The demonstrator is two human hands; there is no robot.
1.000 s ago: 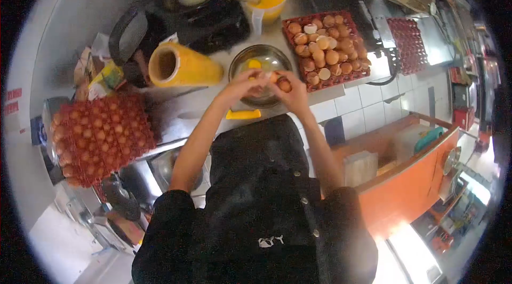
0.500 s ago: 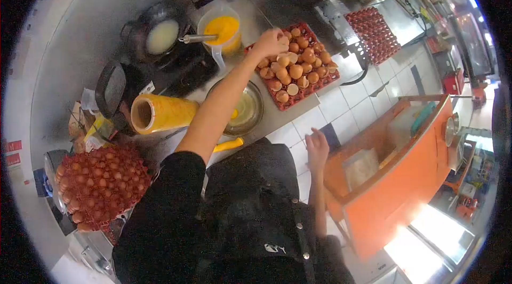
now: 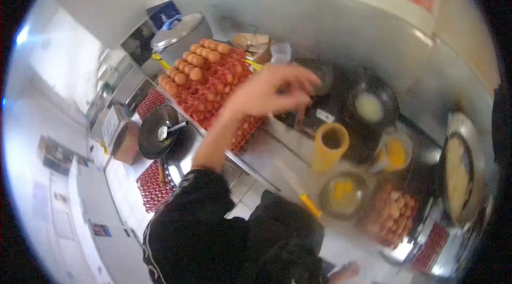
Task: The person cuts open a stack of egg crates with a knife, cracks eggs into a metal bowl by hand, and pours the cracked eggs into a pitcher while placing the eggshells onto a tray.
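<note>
My left hand (image 3: 277, 92), smeared by motion, is raised over the counter with its fingers apart and nothing visible in them. Beside and partly behind it stands a stack of red egg trays (image 3: 213, 94), with rows of whole brown eggs (image 3: 193, 61) on top. My right hand (image 3: 346, 272) shows low at the bottom, blurred, its fingers unclear. On the counter are a metal bowl (image 3: 341, 212) with several yolks, a yellow-handled knife (image 3: 310, 205), a yellow roll (image 3: 326, 156), and a jug of beaten egg (image 3: 396, 155). Cracked shells (image 3: 393, 212) fill a tray at right.
A black pan (image 3: 386, 97) with pale liquid sits at the back. Far right stands a large wok (image 3: 457, 177). A lidded pot (image 3: 184, 30) is behind the egg stack. To the left lies another wok (image 3: 152, 140) with a ladle, near red trays (image 3: 152, 188).
My left hand has left the tray of shells and moved to the stack of whole eggs. The view has swung left. My right hand now sits near the bottom edge.
</note>
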